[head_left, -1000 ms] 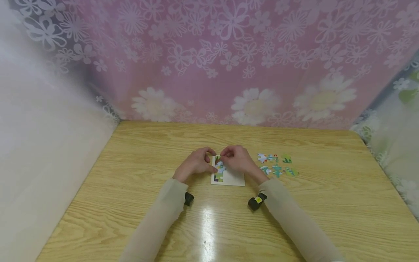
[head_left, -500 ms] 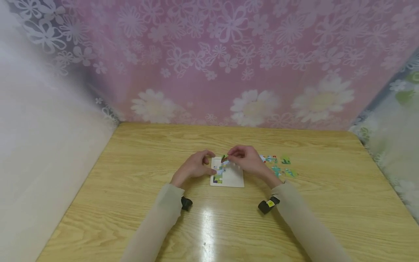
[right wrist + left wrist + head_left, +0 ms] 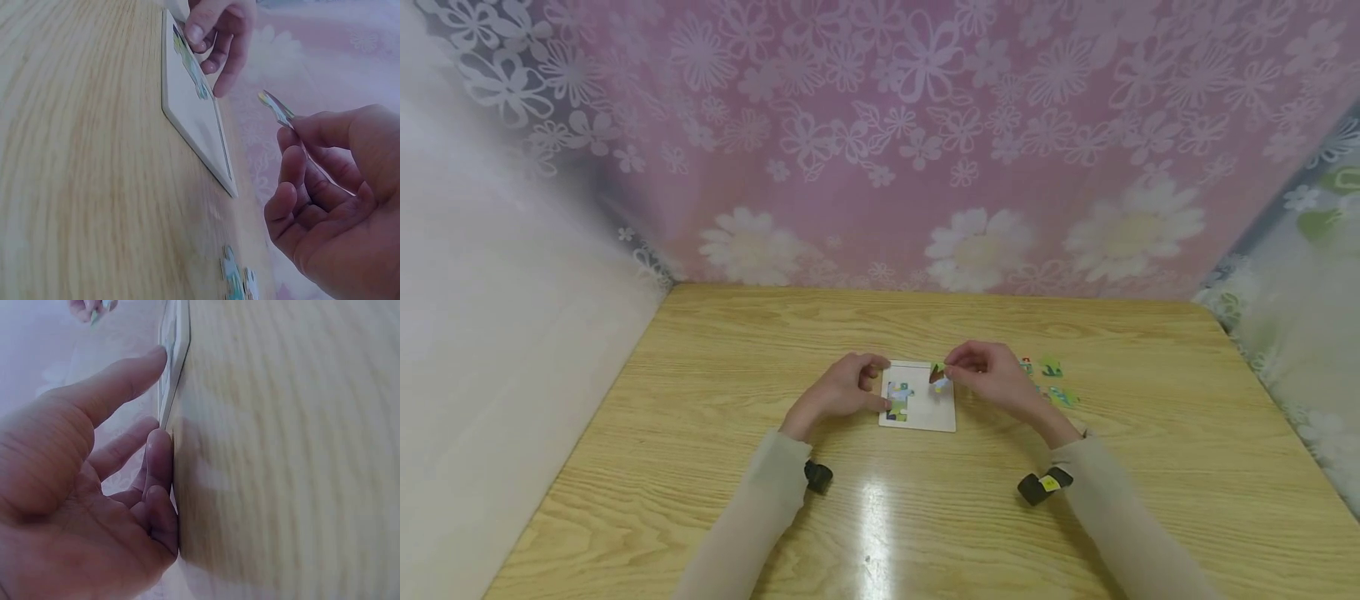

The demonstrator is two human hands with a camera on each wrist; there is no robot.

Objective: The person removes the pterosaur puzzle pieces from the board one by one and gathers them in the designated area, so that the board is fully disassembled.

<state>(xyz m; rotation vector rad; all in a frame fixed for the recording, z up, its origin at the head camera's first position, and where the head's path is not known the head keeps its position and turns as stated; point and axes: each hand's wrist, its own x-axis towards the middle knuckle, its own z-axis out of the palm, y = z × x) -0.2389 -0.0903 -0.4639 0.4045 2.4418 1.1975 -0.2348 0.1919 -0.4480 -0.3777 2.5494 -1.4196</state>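
1. I can read no word, brand or number in any of my three views.
2. In the head view I make out one label, a small yellow label point(image 3: 1050, 482), stuck on the black device point(image 3: 1033, 491) at the person's right wrist.
3. It is too small and blurred for me to tell what letter, figure or sign it bears.
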